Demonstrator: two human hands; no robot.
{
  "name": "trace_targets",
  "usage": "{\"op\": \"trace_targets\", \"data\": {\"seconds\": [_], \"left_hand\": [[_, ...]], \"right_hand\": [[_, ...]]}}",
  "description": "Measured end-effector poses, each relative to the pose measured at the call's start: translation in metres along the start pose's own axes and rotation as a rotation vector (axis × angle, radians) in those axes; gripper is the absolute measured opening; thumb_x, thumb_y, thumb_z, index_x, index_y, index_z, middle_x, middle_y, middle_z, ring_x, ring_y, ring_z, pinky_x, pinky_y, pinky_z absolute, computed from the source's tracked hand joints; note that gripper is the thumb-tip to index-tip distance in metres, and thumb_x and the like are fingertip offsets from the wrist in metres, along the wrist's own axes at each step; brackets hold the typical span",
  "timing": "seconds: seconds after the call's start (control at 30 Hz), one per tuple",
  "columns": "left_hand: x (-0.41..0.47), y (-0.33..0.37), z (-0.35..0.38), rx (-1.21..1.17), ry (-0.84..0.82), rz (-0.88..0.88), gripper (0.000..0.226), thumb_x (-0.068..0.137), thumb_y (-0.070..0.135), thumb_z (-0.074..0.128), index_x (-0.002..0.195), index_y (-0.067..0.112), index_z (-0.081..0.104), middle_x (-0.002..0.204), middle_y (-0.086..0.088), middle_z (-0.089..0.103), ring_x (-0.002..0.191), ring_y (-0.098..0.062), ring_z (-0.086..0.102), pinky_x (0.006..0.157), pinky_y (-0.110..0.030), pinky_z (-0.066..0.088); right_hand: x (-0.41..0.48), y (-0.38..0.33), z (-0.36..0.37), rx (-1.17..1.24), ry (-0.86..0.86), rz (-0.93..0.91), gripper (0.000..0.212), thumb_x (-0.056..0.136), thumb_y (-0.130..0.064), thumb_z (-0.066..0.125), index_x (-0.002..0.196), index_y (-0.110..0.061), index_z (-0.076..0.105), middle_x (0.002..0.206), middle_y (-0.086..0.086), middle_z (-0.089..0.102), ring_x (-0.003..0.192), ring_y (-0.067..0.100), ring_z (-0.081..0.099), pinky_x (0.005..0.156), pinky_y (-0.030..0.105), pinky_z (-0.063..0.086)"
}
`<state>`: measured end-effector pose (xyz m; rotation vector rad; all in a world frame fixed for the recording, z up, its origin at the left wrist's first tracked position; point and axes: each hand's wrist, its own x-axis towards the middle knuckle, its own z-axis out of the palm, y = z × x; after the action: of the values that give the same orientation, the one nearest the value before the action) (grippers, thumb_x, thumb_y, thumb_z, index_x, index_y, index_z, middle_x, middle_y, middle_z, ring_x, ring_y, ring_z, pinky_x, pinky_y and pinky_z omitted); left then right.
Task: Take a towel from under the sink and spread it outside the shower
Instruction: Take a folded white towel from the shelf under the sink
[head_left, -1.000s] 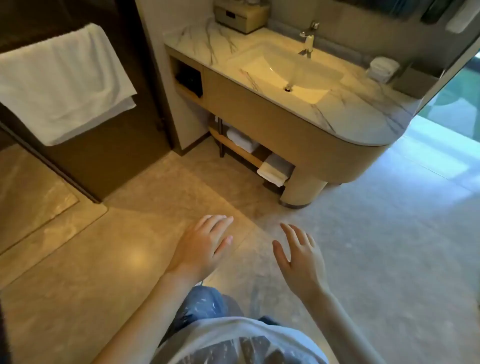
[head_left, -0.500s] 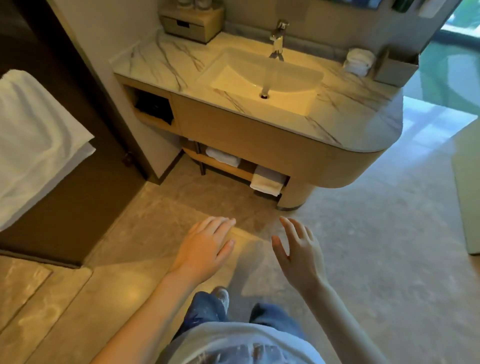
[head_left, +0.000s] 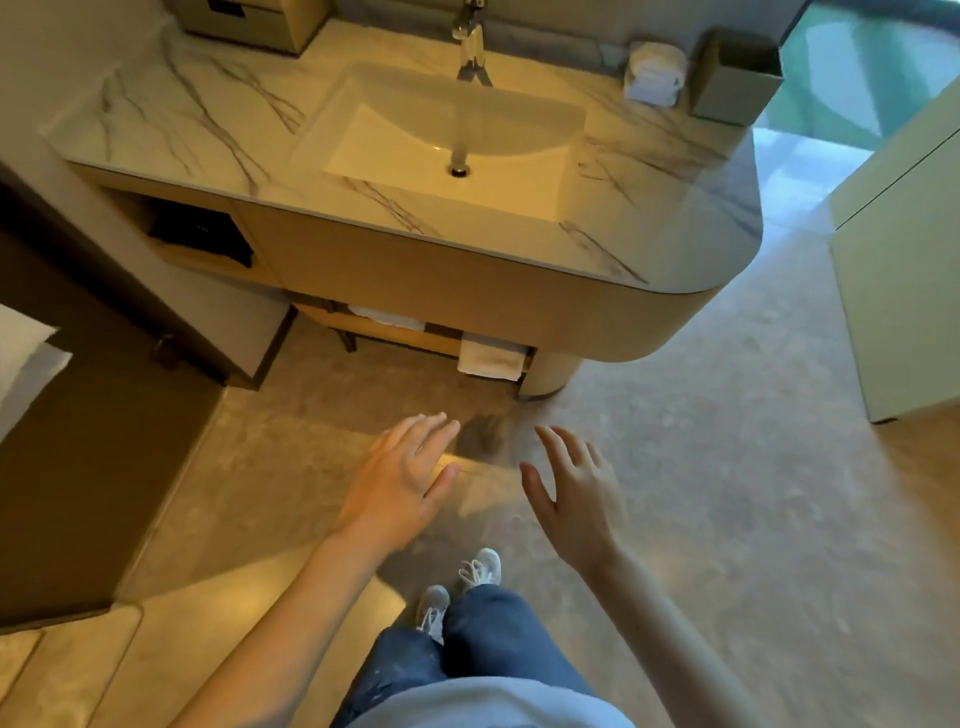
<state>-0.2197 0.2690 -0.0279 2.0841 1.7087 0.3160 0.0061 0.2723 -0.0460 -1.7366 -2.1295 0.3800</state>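
Marble-topped and rounded at its right end, the vanity (head_left: 519, 312) fills the upper half of the head view, with the sink (head_left: 452, 135) sunk in its middle and pale stone floor (head_left: 727, 493) spreading before it. Below the sink, on a low wooden shelf (head_left: 395, 335), a folded white towel (head_left: 491, 358) hangs over the front edge just left of the vanity's round foot (head_left: 550, 371); a second folded towel (head_left: 387, 316) lies further left and deeper under the vanity. Nearer than the vanity, the left hand (head_left: 400, 483) and right hand (head_left: 576, 499) hover spread and empty, grasping nothing, apart from each other and well short of the shelf. The step in hand looks like the approach, so a crouch seems wise, then both hands under the overhanging towel so it comes out still folded. Room before the vanity is open; the overhanging countertop edge sits above the shelf and could meet a head or forearm, and the metal shelf leg (head_left: 345, 338) stands left of the nearer towel. A pale cabinet (head_left: 898, 291) bounds the space right of the vanity, a dark door (head_left: 78, 415) the left.
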Motion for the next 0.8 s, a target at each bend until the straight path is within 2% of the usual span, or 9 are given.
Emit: {"op": "trace_targets", "data": {"seconds": [0.13,0.33,0.5,0.7,0.8], "left_hand": [[0.027,0.000,0.000,0.011,-0.005,-0.008,0.048,0.100,0.037,0.044,0.145,0.023,0.044,0.149,0.004,0.044,0.140,-0.015,0.033,0.110,-0.032,0.027],[0.060,-0.015,-0.005,-0.030,-0.019,0.002,0.047,0.100,0.036,0.044,0.145,0.021,0.045,0.149,0.003,0.044,0.140,-0.017,0.032,0.112,-0.036,0.031],[0.095,-0.040,-0.012,-0.012,-0.035,0.066,0.046,0.099,0.036,0.043,0.142,0.020,0.049,0.146,0.002,0.048,0.137,-0.018,0.038,0.110,-0.038,0.036],[0.147,-0.084,-0.018,0.004,-0.084,0.172,0.044,0.093,0.029,0.057,0.135,0.013,0.057,0.136,-0.006,0.058,0.129,-0.026,0.050,0.105,-0.045,0.042],[0.169,-0.106,-0.015,0.039,-0.085,0.227,0.046,0.093,0.035,0.048,0.133,0.014,0.058,0.133,-0.005,0.059,0.126,-0.023,0.052,0.104,-0.043,0.043]], "right_hand": [[0.028,0.014,0.001,0.004,0.005,-0.012,0.049,0.097,-0.042,0.044,0.129,-0.007,0.057,0.125,0.009,0.062,0.109,0.027,0.059,0.089,0.036,0.048],[0.065,0.021,0.005,0.014,0.041,0.016,0.046,0.097,-0.040,0.045,0.129,-0.009,0.056,0.125,0.009,0.063,0.108,0.027,0.060,0.088,0.036,0.048],[0.095,0.016,0.022,0.000,0.022,0.073,0.050,0.099,-0.046,0.040,0.132,-0.011,0.054,0.129,0.009,0.061,0.113,0.026,0.058,0.091,0.038,0.049],[0.131,-0.003,0.051,-0.010,0.026,0.204,0.050,0.099,-0.044,0.041,0.132,-0.010,0.055,0.129,0.010,0.061,0.112,0.027,0.059,0.087,0.041,0.054],[0.148,-0.009,0.067,0.018,0.008,0.249,0.051,0.098,-0.043,0.041,0.132,-0.008,0.055,0.129,0.010,0.060,0.114,0.027,0.059,0.086,0.043,0.055]]}}
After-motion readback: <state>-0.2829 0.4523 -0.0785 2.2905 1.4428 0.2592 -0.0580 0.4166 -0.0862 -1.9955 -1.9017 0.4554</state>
